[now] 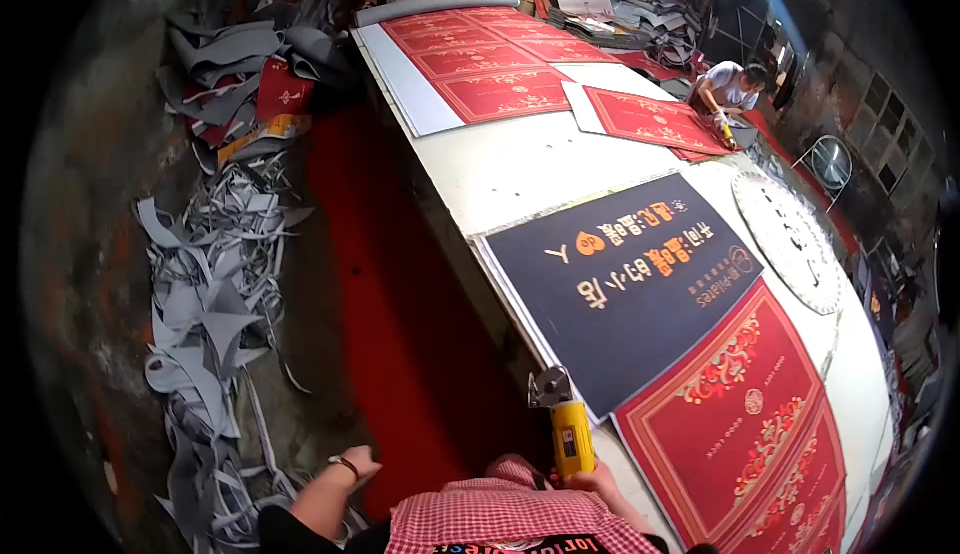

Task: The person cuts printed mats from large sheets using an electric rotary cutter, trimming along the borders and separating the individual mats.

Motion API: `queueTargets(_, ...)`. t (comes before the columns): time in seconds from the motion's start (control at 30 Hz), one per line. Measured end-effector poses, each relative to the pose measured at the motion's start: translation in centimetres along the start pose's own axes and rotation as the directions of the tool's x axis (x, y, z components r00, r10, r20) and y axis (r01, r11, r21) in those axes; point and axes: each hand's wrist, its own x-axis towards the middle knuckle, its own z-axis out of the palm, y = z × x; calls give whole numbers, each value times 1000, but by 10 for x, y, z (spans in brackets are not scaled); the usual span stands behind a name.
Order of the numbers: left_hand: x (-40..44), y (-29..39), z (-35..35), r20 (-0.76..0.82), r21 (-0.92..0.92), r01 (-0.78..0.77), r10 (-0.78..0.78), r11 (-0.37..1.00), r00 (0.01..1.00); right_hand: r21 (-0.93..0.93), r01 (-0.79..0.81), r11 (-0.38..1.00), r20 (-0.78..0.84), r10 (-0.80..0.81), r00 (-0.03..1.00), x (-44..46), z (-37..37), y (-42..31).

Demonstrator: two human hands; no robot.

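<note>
My right hand point(592, 480) grips the yellow body of a handheld power cutter point(572, 439) with a metal head. That head sits at the near-left edge of a dark navy mat point(600, 304) printed with white and orange characters. Beside the navy mat lies a red mat point(700, 434) with gold floral borders and "GOOD LUCK" lettering. Off to the left of the table, over the floor, my left hand point(358, 462) is closed in a loose fist, with a dark band on its wrist. I see nothing in it.
The long white table point(500, 184) carries more red mats point(500, 89), a grey roll point(440, 6) and a round white mat point(788, 239). Grey offcuts point(215, 284) heap along the left floor. A co-worker point(728, 92) leans over the far right side, near a fan point(830, 162).
</note>
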Motion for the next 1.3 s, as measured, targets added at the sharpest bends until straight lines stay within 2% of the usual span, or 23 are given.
queueTargets(0.03, 22, -9, 4, -127, -130, -113, 96, 985, 987, -91, 2, 996, -2, -2, 1000, 16, 17, -15)
queueTargets(0.07, 33, -2, -7, -166, -214, -165, 131, 963, 977, -158, 2, 987, -7, -3, 1000, 36, 28, -21)
queueTargets(0.1, 52, 2, -13, -134, -370, -174, 134, 912, 982, -126, 26, 992, 37, -22, 999, 51, 47, -37)
queueTargets(0.17, 49, 32, -63, -96, -469, -208, 185, 859, 978, -202, 87, 976, 35, -81, 996, 98, 66, -53)
queueTargets(0.23, 69, 22, -91, -56, -721, -169, 187, 672, 981, -268, 32, 963, 59, -16, 998, 153, 76, -69)
queueTargets(0.3, 88, -12, -122, -157, -734, -222, 158, 642, 975, -227, 110, 968, 82, -94, 992, 210, 95, -83)
queueTargets(0.37, 103, -58, -145, -289, -736, -126, -141, 665, 947, -268, 160, 950, 104, -136, 985, 251, 125, -117)
queueTargets(0.47, 113, -145, -146, -345, -843, -74, -431, 533, 834, -464, 156, 872, 136, -103, 985, 295, 164, -187)
queueTargets(0.5, 144, -214, -109, -381, -829, -15, -545, 559, 746, -480, 153, 864, 140, -96, 985, 308, 174, -206)
queueTargets(0.53, 112, -190, -129, -392, -768, 140, -632, 625, 669, -430, 120, 895, 178, -47, 983, 321, 185, -227)
queueTargets(0.57, 112, -192, -138, -343, -764, 239, -691, 599, 637, -379, 85, 922, 219, 0, 976, 335, 198, -249)
queueTargets(0.67, 132, -212, -146, -170, -700, 429, -717, 570, 676, -384, 82, 920, 200, -4, 980, 390, 229, -295)
queueTargets(0.77, 188, -230, -155, -60, -619, 485, -654, 617, 754, -325, 108, 939, 171, -54, 984, 460, 251, -318)
queueTargets(0.87, 271, -255, -185, -53, -567, 422, -543, 707, 838, -335, 50, 941, 133, -5, 991, 525, 275, -349)
queueTargets(0.9, 307, -269, -202, -102, -541, 367, -492, 757, 865, -354, 34, 935, 112, 6, 994, 549, 281, -355)
queueTargets(0.93, 336, -278, -220, -175, -512, 292, -430, 808, 886, -269, -6, 963, 47, 19, 999, 571, 284, -360)
queueTargets(1.0, 386, -289, -270, -371, -504, 135, -356, 853, 858, -152, -43, 987, -81, 31, 996, 592, 307, -390)
queueTargets(1.03, 400, -286, -320, -442, -619, 29, -378, 785, 813, -154, -63, 986, -94, 48, 994, 608, 309, -399)
queueTargets(1.07, 388, -242, -417, -510, -700, -99, -398, 707, 763, -167, -78, 983, -111, 60, 992, 629, 306, -403)
queueTargets(1.13, 425, -234, -508, -563, -756, -295, -351, 585, 748, -140, -85, 987, -164, 62, 984, 651, 308, -418)
queueTargets(1.17, 438, -226, -554, -562, -727, -279, -310, 628, 766, -150, -109, 983, -229, 73, 971, 664, 310, -427)
queueTargets(1.23, 457, -199, -620, -613, -741, -416, -278, 527, 740, -242, -139, 960, -323, 56, 945, 694, 299, -437)
queueTargets(1.3, 472, -182, -666, -569, -765, -389, -255, 514, 782, -93, -102, 990, -323, 67, 944, 715, 303, -459)
